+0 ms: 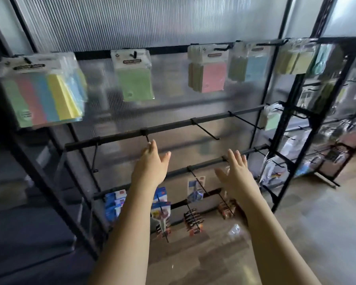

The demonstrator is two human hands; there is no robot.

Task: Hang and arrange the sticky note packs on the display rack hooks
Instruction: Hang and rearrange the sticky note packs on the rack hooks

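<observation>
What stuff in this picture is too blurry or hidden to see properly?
Head view only:
- Words on the multicolour pack label: blurred by motion.
- Whether the left hand touches the hook: its fingertips cover the hook's tip.
- What the small packs on the bottom hooks are: too small, partly behind the left forearm.
- Packs on the right rack: blurred, glare on the plastic.
- Right hand is open; its palm faces away.

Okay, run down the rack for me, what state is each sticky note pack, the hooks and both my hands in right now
Multicolour pack: hanging, top rail.
Green pack: hanging.
Pink pack: hanging.
Blue pack: hanging.
Yellow pack: hanging.
Middle-rail hooks: bare.
Left hand: open, fingertips at a hook.
Right hand: open, holding nothing.
</observation>
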